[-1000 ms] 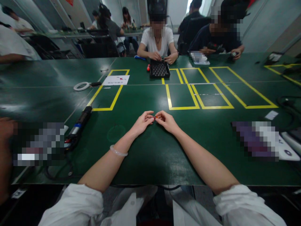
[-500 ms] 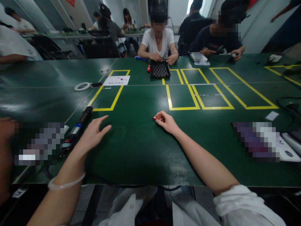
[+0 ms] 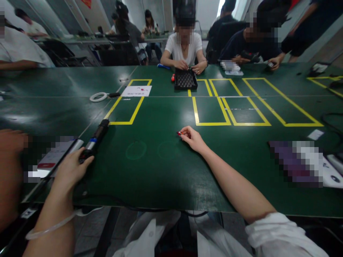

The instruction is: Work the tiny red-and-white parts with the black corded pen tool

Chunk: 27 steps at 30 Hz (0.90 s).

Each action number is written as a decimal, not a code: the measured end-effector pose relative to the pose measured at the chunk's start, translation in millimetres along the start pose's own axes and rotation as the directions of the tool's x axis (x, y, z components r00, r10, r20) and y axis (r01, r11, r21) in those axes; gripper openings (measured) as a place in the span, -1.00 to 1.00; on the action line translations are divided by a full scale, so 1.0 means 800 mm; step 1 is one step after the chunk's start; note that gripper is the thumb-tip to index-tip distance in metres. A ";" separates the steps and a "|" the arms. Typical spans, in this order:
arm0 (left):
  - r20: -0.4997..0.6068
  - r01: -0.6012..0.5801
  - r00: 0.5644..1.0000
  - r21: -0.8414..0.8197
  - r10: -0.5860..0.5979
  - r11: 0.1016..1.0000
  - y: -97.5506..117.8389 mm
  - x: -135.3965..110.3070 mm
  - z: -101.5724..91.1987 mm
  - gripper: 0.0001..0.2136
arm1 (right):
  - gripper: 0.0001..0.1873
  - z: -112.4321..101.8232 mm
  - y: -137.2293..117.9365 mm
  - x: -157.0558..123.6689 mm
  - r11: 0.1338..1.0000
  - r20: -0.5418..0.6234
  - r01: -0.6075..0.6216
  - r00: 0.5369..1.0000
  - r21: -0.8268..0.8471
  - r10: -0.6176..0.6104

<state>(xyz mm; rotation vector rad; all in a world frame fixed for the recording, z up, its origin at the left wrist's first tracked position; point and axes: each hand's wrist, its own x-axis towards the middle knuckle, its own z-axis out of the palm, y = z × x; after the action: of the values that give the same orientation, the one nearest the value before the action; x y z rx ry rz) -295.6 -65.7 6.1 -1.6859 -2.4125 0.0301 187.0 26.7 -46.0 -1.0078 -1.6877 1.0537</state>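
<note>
On the left, my left hand (image 3: 71, 166) lies over the near end of a black cylindrical tool (image 3: 98, 134) with a silver band and a blue ring. Thumb and forefinger sit on either side of it; my hand hides the tool's near end, and the other fingers are partly hidden. Near the middle of the green table, my right hand (image 3: 192, 138) pinches a small red object (image 3: 178, 133) between thumb and fingertips. It sticks out to the left, too small to name, and my fingers cover part of it.
Another person's blurred arm (image 3: 12, 167) is at the left edge, beside papers (image 3: 57, 153). Across the green table (image 3: 160, 178), a co-worker handles a black tray (image 3: 185, 79). A white sheet (image 3: 136, 91), a cable coil (image 3: 98, 97) and yellow tape rectangles (image 3: 213, 124) lie ahead.
My left hand has moved left and down from beside the black tool onto its near end. My right hand keeps its pinch on the small red object. The view has shifted slightly.
</note>
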 end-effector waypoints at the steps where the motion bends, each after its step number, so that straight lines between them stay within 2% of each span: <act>1: 0.033 -0.003 0.999 -0.016 0.003 1.000 0.001 0.001 -0.001 -0.44 | -0.78 0.000 0.001 0.000 1.000 0.004 0.002 1.000 0.001 -0.002; 6: 0.086 -0.007 0.996 -0.023 0.009 1.000 0.023 0.001 -0.014 -0.44 | -0.80 -0.002 -0.006 -0.001 0.996 -0.008 0.019 1.000 -0.086 -0.020; 11: 0.142 -0.048 0.987 -0.142 0.068 0.989 0.070 0.000 -0.032 -0.42 | -0.82 -0.002 -0.017 -0.003 0.992 -0.032 -0.001 0.999 -0.125 -0.003; 14: 0.131 -0.116 0.980 -0.215 0.146 0.970 0.112 -0.001 -0.040 -0.42 | -0.84 -0.002 -0.019 -0.004 0.995 -0.031 0.000 1.000 -0.102 -0.003; 18: 0.059 -0.293 0.944 -0.299 0.324 0.908 0.181 -0.006 -0.048 -0.43 | -0.85 -0.002 -0.018 -0.004 0.995 -0.021 0.048 0.999 -0.090 -0.050; 22: -0.027 -0.448 0.882 -0.363 0.471 0.817 0.254 -0.011 -0.052 -0.46 | -0.88 -0.003 -0.019 -0.004 0.987 0.010 0.108 0.994 -0.121 -0.108; 27: -0.063 -0.564 0.793 -0.451 0.606 0.692 0.329 -0.014 -0.057 -0.47 | -0.92 -0.002 -0.022 -0.005 0.985 0.015 0.125 0.992 -0.121 -0.124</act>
<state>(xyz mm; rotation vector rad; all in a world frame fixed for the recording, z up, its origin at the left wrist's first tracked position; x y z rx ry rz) -39.5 11.6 15.0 -2.6685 -1.9036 -0.4003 186.7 18.2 -29.8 -0.9619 -1.8144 0.8834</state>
